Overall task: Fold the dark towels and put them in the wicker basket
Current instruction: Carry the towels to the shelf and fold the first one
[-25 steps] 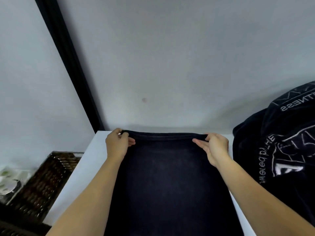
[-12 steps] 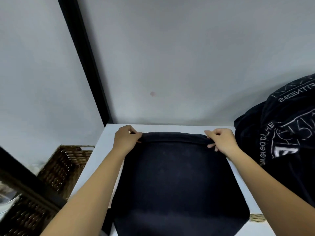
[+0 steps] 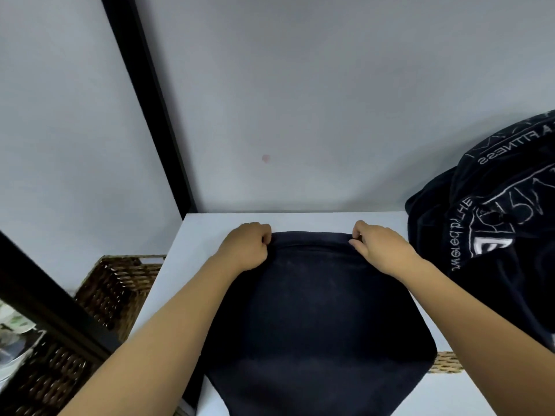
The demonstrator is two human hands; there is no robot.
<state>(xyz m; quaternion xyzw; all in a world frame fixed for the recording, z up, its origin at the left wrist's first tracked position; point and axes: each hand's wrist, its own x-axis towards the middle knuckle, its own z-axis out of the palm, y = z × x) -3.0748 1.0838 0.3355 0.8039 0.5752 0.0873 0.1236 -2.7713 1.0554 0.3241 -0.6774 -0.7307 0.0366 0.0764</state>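
Both hands pinch the far edge of a dark towel (image 3: 315,310) flat on the white table (image 3: 450,394): left hand (image 3: 244,247), right hand (image 3: 380,246). The wicker basket (image 3: 117,283) sits left, seemingly lower.

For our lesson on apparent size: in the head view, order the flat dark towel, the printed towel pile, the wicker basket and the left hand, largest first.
1. Flat dark towel.
2. Printed towel pile and wicker basket: unsure, since both are cut off by the frame edge or a black bar.
3. Left hand, plainly the smallest.
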